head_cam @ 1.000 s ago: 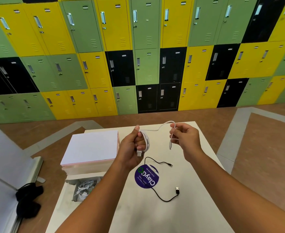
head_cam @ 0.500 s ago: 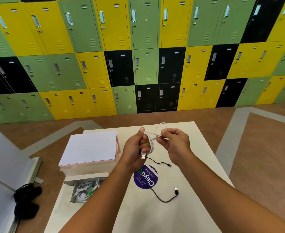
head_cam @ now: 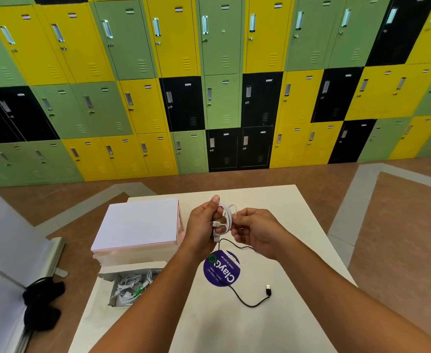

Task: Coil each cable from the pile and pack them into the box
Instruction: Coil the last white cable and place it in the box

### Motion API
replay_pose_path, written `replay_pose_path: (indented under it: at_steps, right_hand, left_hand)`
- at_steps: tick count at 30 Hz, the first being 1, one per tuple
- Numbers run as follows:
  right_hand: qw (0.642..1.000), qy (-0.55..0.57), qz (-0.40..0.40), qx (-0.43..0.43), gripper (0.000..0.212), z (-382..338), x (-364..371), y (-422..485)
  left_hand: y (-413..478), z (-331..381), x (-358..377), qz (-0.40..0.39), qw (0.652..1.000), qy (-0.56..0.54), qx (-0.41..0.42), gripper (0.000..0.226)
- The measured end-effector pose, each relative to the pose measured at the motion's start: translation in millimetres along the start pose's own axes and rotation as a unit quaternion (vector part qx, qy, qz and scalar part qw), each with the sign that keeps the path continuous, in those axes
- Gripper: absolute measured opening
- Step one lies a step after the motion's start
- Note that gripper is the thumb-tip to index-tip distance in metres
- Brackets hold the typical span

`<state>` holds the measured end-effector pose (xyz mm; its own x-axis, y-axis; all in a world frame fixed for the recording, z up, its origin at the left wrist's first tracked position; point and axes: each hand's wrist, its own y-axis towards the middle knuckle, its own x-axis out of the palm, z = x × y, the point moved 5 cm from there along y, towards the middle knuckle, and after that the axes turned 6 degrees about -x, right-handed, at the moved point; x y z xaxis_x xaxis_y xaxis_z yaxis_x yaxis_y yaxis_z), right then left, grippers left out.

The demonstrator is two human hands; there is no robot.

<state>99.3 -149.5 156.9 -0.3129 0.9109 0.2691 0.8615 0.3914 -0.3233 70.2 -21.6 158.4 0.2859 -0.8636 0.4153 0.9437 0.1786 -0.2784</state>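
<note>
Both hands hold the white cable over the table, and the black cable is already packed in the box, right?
No: the head view shows the black cable loose on the table, not in the box. The rest is right.

Your left forearm (head_cam: 143, 296) covers pt of the box (head_cam: 130, 266); black cable (head_cam: 247, 305) end runs behind your right hand (head_cam: 257, 233); sticker (head_cam: 222, 270) small print unreadable.
</note>
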Motion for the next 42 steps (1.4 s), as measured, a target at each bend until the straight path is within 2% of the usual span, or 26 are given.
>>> replay_pose_path:
  at_steps: [4,6,8,12,15,17,20,21,23,25,29,34,37,42]
  right_hand:
    - [1.0,-0.017,-0.012,-0.019,0.019,0,0,-4]
    - [0.997,-0.062,-0.032,-0.026,0.021,2,5,-7]
    - [0.993,-0.097,-0.064,-0.025,0.024,6,11,-8]
    - [0.994,-0.034,-0.099,0.014,0.03,9,13,-8]
    - [0.994,-0.022,-0.102,0.029,0.037,11,11,-5]
    - [0.993,-0.062,-0.095,0.018,0.038,10,10,-4]
    - [0.98,-0.188,-0.065,-0.021,0.028,9,6,-3]
    - [0.97,-0.235,-0.05,-0.037,0.03,9,4,-1]
    - [0.957,-0.286,-0.041,-0.04,0.047,14,0,0]
    - [0.95,-0.301,-0.084,-0.024,0.057,18,2,-4]
    - [0.932,-0.319,-0.173,-0.003,0.041,15,-4,-12]
    - [0.914,-0.293,-0.278,0.015,0.034,12,-7,-23]
    - [0.898,-0.303,-0.319,0.025,0.031,15,-6,-25]
    - [0.844,-0.318,-0.415,0.119,0.028,27,-12,-38]
  left_hand:
    - [1,0,-2,0.035,0.997,0.05,0.039,0.039]
    - [3,-1,-4,0.059,0.992,0.089,0.066,0.039]
    - [4,-3,-1,0.051,0.988,0.119,0.086,0.038]
    - [4,-6,5,0.024,0.981,0.152,0.116,0.039]
    - [3,-7,6,0.021,0.959,0.233,0.161,0.038]
    - [4,-11,5,0.023,0.946,0.272,0.173,0.038]
    - [6,-17,2,0.016,0.94,0.29,0.181,0.039]
    - [8,-18,0,0.021,0.938,0.293,0.182,0.038]
    - [12,-16,-8,0.051,0.937,0.298,0.177,0.036]
    - [17,-12,-21,0.092,0.941,0.287,0.156,0.036]
    - [23,-13,-37,0.121,0.944,0.283,0.119,0.039]
    - [24,-5,-53,0.163,0.939,0.278,0.119,0.041]
    - [26,-7,-54,0.159,0.933,0.3,0.117,0.043]
    - [30,-11,-65,0.168,0.939,0.286,0.096,0.043]
